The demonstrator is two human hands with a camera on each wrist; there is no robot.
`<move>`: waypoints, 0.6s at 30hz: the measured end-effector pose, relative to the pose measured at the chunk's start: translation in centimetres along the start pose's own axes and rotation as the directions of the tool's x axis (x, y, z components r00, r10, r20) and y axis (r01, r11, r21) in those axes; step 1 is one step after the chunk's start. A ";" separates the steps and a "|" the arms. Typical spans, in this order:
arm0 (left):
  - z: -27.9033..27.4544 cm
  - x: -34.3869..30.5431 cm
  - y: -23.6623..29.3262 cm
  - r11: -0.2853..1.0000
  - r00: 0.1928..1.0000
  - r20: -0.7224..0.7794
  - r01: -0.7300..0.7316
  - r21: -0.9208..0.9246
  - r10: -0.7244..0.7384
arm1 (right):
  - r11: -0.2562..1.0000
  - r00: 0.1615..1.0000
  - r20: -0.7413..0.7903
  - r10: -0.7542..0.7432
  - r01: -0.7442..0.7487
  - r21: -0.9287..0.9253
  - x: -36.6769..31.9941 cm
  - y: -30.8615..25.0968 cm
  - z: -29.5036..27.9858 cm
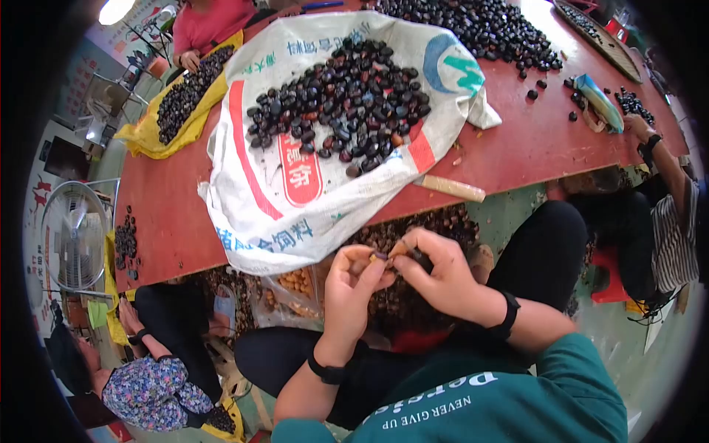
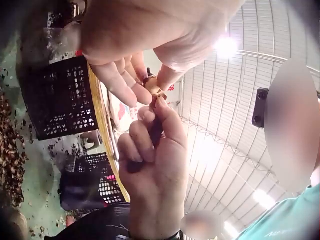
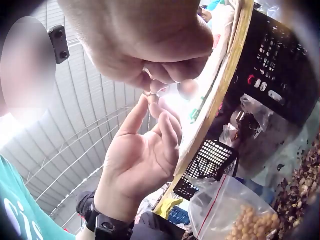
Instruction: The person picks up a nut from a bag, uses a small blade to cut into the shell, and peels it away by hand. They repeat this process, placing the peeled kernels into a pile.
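Between the fingertips of my left hand (image 1: 348,284) is a small seed (image 1: 379,256), partly dark, held close above my lap. In the left wrist view, the seed (image 2: 152,86) shows a tan surface with dark bits. My right hand (image 1: 447,280) meets it from the other side, thumb and finger at its edge. The right hand's other fingers curl around a dark object (image 2: 134,166), mostly hidden in the palm. A white printed sack (image 1: 258,214) lies on the red table (image 1: 517,159), with a heap of black seeds (image 1: 347,96) on it.
A wooden-looking stick (image 1: 452,188) lies at the table's near edge. Below are a clear bag of tan kernels (image 3: 252,222) and shell debris (image 1: 436,221). More black seeds (image 1: 473,29) are heaped at the back. Other people sit left and right; a fan (image 1: 74,236) stands left.
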State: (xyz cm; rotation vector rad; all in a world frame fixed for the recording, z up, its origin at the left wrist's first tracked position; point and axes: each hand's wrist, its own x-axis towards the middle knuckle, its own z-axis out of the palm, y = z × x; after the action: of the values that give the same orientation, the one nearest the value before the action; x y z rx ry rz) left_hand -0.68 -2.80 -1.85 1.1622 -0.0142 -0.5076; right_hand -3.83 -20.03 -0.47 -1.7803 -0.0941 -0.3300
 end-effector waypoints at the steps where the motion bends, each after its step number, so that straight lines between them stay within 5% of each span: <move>1: 0.1 0.0 0.1 0.999 1.000 -0.010 -0.009 0.039 0.009 | 1.000 1.000 -0.004 -0.028 0.028 -0.012 -0.1 0.0 0.1; 6: 0.5 -0.2 0.8 0.980 0.995 0.015 -0.096 0.175 0.095 | 0.999 0.997 0.068 0.047 -0.047 -0.004 -0.2 -0.1 0.1; 18: 0.1 -0.6 0.7 0.965 0.983 0.090 -0.175 0.196 0.160 | 0.800 0.904 0.072 0.421 -0.408 0.440 0.4 -0.4 -0.2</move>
State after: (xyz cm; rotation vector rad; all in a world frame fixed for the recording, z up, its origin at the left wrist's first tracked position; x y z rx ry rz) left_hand -0.95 -2.47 -1.04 1.3286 -0.2308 -0.4044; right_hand -3.61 -20.17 0.07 -1.2892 0.2293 -0.0071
